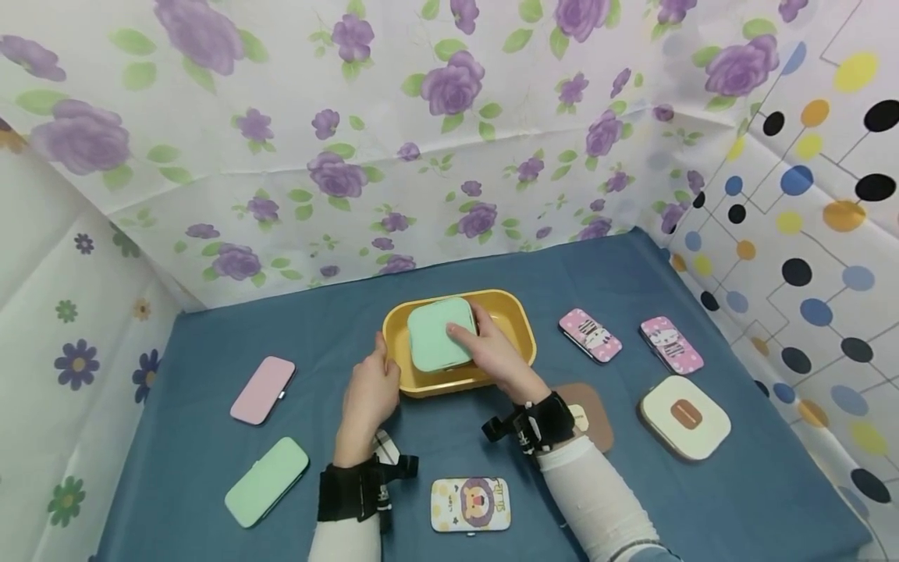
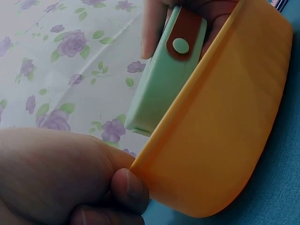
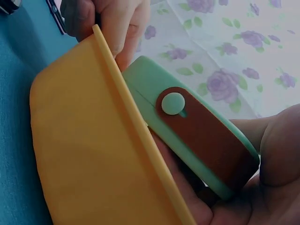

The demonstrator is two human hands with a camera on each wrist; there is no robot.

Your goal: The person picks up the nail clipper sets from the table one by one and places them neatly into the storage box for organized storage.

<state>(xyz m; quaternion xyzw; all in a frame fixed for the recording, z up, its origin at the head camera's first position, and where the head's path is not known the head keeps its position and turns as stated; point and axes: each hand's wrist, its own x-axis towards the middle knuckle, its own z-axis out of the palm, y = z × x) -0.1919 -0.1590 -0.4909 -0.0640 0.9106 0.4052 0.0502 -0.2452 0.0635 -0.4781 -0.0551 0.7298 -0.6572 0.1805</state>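
Note:
A yellow oval plastic tub [image 1: 521, 326] sits on the blue cloth. My left hand [image 1: 371, 394] pinches its left rim between thumb and fingers, as the left wrist view shows up close. In my right hand [image 1: 500, 355] is a mint green square case [image 1: 437, 336], held over the tub with the thumb on top and the fingers beneath. A brown strap [image 3: 206, 143] with a round green snap button [image 3: 173, 103] runs down the case's side. The case is tilted and partly hidden behind the tub's wall [image 2: 215, 126] in both wrist views.
On the left lie a pink case [image 1: 263, 390] and a long green case [image 1: 267, 482]. A lion-print case [image 1: 470, 505] lies in front. To the right are two pink cartoon cases, a cream case [image 1: 691, 417] and a brown case [image 1: 595, 421] partly behind my wrist. Patterned curtains [image 1: 421, 187] border the cloth.

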